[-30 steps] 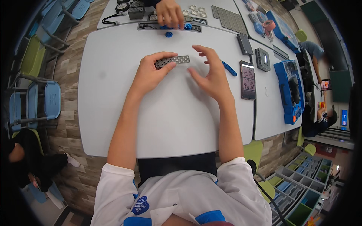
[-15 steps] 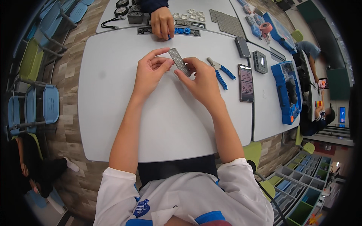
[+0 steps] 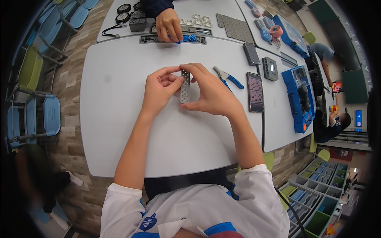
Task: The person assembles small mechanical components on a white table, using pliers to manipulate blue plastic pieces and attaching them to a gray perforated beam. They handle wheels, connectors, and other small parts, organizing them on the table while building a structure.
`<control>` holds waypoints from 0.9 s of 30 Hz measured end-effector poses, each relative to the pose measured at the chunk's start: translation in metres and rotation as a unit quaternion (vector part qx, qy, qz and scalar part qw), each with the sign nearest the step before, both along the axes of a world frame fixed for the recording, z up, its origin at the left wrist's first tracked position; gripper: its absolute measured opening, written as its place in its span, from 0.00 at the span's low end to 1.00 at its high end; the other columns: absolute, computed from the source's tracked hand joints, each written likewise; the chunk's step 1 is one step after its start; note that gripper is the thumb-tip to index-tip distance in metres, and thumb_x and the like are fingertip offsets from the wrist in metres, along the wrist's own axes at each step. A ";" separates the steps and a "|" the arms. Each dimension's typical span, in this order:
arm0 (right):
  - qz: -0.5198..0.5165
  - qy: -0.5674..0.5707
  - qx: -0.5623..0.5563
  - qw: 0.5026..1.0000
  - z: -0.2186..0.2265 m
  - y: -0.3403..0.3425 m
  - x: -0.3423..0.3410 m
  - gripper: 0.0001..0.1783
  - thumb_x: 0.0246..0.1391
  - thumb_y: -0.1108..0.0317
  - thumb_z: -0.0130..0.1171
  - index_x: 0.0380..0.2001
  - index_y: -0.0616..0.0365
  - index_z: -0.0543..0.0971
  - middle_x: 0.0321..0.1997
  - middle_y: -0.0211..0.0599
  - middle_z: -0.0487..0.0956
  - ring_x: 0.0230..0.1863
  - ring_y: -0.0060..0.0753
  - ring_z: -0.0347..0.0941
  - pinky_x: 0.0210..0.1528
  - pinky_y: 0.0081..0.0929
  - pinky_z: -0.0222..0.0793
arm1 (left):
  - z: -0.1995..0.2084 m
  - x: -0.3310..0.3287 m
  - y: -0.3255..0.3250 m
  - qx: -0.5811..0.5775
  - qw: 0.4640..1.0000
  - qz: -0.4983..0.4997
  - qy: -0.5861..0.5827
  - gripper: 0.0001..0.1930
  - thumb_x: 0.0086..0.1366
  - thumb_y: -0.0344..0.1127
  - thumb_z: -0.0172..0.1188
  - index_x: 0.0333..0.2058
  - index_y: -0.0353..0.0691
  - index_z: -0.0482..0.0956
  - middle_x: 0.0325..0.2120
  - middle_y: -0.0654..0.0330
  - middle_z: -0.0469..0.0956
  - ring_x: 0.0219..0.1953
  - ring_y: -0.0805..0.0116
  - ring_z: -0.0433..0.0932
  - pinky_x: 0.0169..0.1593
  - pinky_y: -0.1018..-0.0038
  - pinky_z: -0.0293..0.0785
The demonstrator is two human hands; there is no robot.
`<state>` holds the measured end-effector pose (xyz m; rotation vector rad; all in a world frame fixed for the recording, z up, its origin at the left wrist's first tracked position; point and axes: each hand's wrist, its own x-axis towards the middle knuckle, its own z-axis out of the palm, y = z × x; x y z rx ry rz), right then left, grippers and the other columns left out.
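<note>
A grey perforated plate (image 3: 185, 92) stands nearly lengthwise between my two hands, above the white table. My left hand (image 3: 162, 88) pinches its left edge between thumb and fingers. Around its far and near ends reach the fingers and thumb of my right hand (image 3: 210, 89). Right of my hands lie pliers with blue handles (image 3: 229, 79), partly behind my right hand. Beyond, another person's hand (image 3: 168, 25) in a dark sleeve touches small blue wheel-like parts (image 3: 186, 39) on a grey parts tray (image 3: 151, 39).
On the right are a phone (image 3: 255, 92) with a lit screen, a dark box (image 3: 251, 54), a grey controller block (image 3: 270, 68) and a blue case (image 3: 298, 99). Large grey plates (image 3: 235, 28), black wheels (image 3: 123, 17) and a cable (image 3: 110, 31) lie at the far side.
The plate has turned from slanted to nearly straight and come slightly nearer. My right hand has spread its grip to the plate's ends. The other person's hand stays at the tray.
</note>
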<state>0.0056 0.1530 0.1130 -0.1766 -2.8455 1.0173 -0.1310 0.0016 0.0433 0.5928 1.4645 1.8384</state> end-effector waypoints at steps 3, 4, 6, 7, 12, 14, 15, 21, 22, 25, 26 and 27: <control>0.067 0.004 0.025 0.997 0.000 0.034 -0.009 0.63 0.39 0.63 0.90 0.79 0.55 0.67 0.75 0.44 0.73 0.66 0.47 0.76 0.63 0.42 0.80 | -0.002 0.001 0.001 0.011 1.000 -0.002 -0.013 0.20 0.77 0.30 0.67 0.64 0.27 0.80 0.40 0.55 0.89 0.38 0.73 0.88 0.43 0.73 0.88; 0.105 0.035 0.041 0.993 0.002 0.050 -0.014 0.63 0.39 0.62 0.90 0.79 0.54 0.67 0.75 0.43 0.73 0.67 0.47 0.75 0.64 0.42 0.80 | -0.001 0.001 0.001 0.011 1.000 -0.001 -0.014 0.20 0.78 0.30 0.66 0.64 0.28 0.79 0.40 0.54 0.88 0.37 0.73 0.88 0.43 0.73 0.88; 0.069 0.037 0.050 0.996 0.017 0.112 -0.026 0.62 0.40 0.60 0.91 0.78 0.49 0.68 0.78 0.37 0.73 0.66 0.43 0.74 0.72 0.43 0.72 | 0.000 0.002 0.002 0.002 1.000 0.009 -0.017 0.20 0.79 0.31 0.64 0.64 0.28 0.78 0.41 0.54 0.88 0.36 0.72 0.87 0.42 0.73 0.87; 0.012 0.046 0.093 0.995 0.022 0.148 -0.042 0.65 0.39 0.58 0.91 0.80 0.46 0.66 0.79 0.37 0.74 0.70 0.45 0.73 0.76 0.47 0.69 | 0.001 0.003 0.002 -0.007 1.000 0.008 -0.004 0.20 0.79 0.31 0.64 0.64 0.28 0.79 0.40 0.54 0.87 0.36 0.72 0.87 0.41 0.73 0.87; -0.088 0.000 0.139 0.986 -0.002 0.309 -0.125 0.73 0.35 0.49 0.93 0.83 0.32 0.59 0.78 0.38 0.77 0.82 0.54 0.65 0.82 0.59 0.59 | 0.006 0.000 0.003 -0.047 0.999 -0.003 0.024 0.18 0.79 0.32 0.62 0.62 0.29 0.80 0.37 0.56 0.84 0.35 0.72 0.86 0.40 0.73 0.86; -0.066 -0.023 0.175 0.982 -0.023 0.337 -0.147 0.76 0.34 0.46 0.92 0.84 0.28 0.56 0.80 0.36 0.75 0.84 0.54 0.63 0.84 0.66 0.52 | 0.007 -0.001 0.003 -0.051 0.999 -0.007 0.017 0.18 0.79 0.31 0.62 0.62 0.28 0.80 0.36 0.57 0.84 0.34 0.72 0.85 0.39 0.73 0.86; -0.070 -0.054 0.206 0.975 -0.031 0.346 -0.156 0.77 0.34 0.45 0.92 0.85 0.27 0.55 0.82 0.34 0.74 0.85 0.54 0.62 0.85 0.69 0.49 | 0.007 -0.002 0.003 -0.052 0.999 -0.008 0.013 0.17 0.79 0.31 0.62 0.61 0.28 0.80 0.36 0.57 0.83 0.34 0.72 0.85 0.39 0.73 0.86; -0.058 -0.096 0.196 0.974 -0.045 0.353 -0.175 0.80 0.33 0.43 0.93 0.87 0.28 0.53 0.85 0.35 0.69 0.88 0.55 0.56 0.87 0.69 0.44 | 0.006 -0.002 0.001 -0.049 0.998 -0.016 0.021 0.16 0.80 0.31 0.59 0.61 0.30 0.81 0.37 0.56 0.83 0.34 0.74 0.84 0.38 0.75 0.84; -0.049 -0.095 0.163 0.981 -0.044 0.353 -0.174 0.80 0.33 0.43 0.93 0.87 0.30 0.53 0.85 0.37 0.69 0.88 0.55 0.56 0.87 0.66 0.46 | 0.006 -0.002 0.001 -0.049 0.999 -0.013 0.018 0.16 0.80 0.31 0.59 0.61 0.30 0.81 0.37 0.56 0.84 0.34 0.73 0.84 0.38 0.74 0.84; -0.041 -0.088 0.115 0.989 -0.044 0.353 -0.170 0.80 0.33 0.44 0.93 0.87 0.34 0.53 0.85 0.41 0.69 0.88 0.56 0.56 0.88 0.60 0.50 | 0.005 -0.002 0.001 -0.046 0.999 -0.008 0.011 0.15 0.80 0.30 0.59 0.60 0.29 0.81 0.36 0.56 0.84 0.34 0.72 0.85 0.39 0.73 0.85; -0.045 -0.090 0.113 0.989 -0.044 0.352 -0.168 0.80 0.34 0.45 0.93 0.87 0.35 0.53 0.85 0.43 0.69 0.88 0.56 0.56 0.88 0.58 0.51 | 0.005 -0.002 0.001 -0.046 0.999 -0.008 0.009 0.15 0.80 0.30 0.59 0.60 0.29 0.81 0.36 0.56 0.84 0.34 0.72 0.85 0.39 0.73 0.85; -0.048 -0.092 0.111 0.988 -0.043 0.352 -0.167 0.80 0.34 0.45 0.93 0.87 0.37 0.53 0.85 0.45 0.68 0.88 0.56 0.56 0.89 0.56 0.52 | 0.005 -0.003 0.001 -0.045 0.999 -0.007 0.009 0.15 0.80 0.30 0.59 0.59 0.29 0.81 0.36 0.56 0.84 0.34 0.72 0.85 0.38 0.73 0.85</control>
